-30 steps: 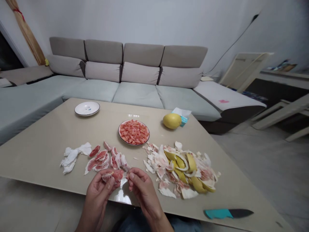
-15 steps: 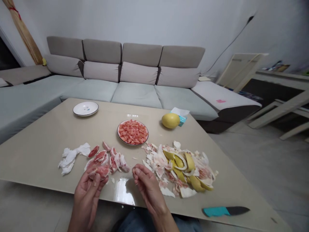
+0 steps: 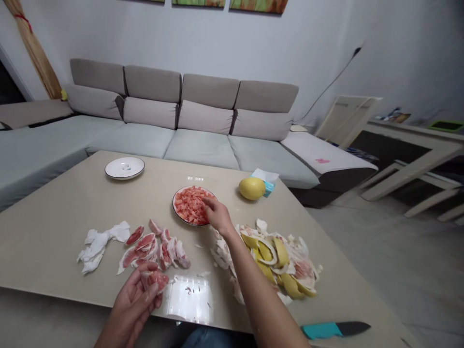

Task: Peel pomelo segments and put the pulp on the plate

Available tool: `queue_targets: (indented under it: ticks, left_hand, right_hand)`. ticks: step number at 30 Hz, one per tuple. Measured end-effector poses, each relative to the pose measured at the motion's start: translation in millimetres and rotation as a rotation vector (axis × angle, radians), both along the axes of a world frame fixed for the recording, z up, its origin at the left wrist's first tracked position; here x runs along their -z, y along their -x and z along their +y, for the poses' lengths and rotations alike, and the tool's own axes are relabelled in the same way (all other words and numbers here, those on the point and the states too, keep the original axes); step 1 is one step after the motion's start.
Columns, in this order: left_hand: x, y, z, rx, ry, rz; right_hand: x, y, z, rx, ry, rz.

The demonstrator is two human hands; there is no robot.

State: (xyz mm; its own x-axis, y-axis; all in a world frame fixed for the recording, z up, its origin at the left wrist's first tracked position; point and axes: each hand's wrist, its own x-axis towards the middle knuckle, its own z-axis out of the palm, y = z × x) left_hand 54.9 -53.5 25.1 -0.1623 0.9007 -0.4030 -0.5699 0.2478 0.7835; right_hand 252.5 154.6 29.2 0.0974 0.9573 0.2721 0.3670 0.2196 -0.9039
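Left hand [image 3: 136, 297] grips a pomelo segment [image 3: 155, 279]; right hand [image 3: 217, 215] apparently touches the plate [image 3: 175, 209].

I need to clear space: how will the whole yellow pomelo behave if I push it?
The whole pomelo looks round, so it would probably roll, perhaps against the tissue box beside it. Its smooth rind may feel slippery.

The right arm stretches well forward, right hand [image 3: 217, 216] palm down, fingers drooping. The left hand [image 3: 139, 296] sits close to the body, palm up, fingers curled closed in a grip.
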Motion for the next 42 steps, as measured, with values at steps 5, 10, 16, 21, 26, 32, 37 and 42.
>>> queue_targets:
  ticks: [5,10,16,21,26,32,37,42]
  left_hand:
    - [10.2,5,6,0.031,-0.006,-0.015]
    - [13.2,1,10,0.149,-0.028,-0.164]
    - [5.5,-9,4,0.214,-0.108,-0.073]
    - [-6.4,-16,-1,0.218,-0.234,0.142]
    - [-13.5,-19,-1,0.245,-0.320,0.331]
    - [-15.8,-20,1,0.328,-0.377,0.600]
    - [-26.3,-21,5,0.403,-0.423,0.722]
    - [-41.0,-19,19,0.525,-0.558,1.025]
  right_hand:
    - [-3.2,-12,7,0.077,-0.068,-0.135]
    - [-11.4,-14,-25,0.005,-0.078,-0.216]
    - [-31.0,4,-133,-0.398,0.111,-0.067]
    - [-30.8,11,-193,-0.477,0.218,0.137]
    - [-19.1,8,-201,-0.390,0.057,0.202]
    - [-18.7,-1,-203,-0.262,-0.286,-0.069]
    - [-22.7,-5,-205,-0.244,-0.332,-0.173]
    - [-24.9,-9,-202,-0.214,-0.279,-0.176]
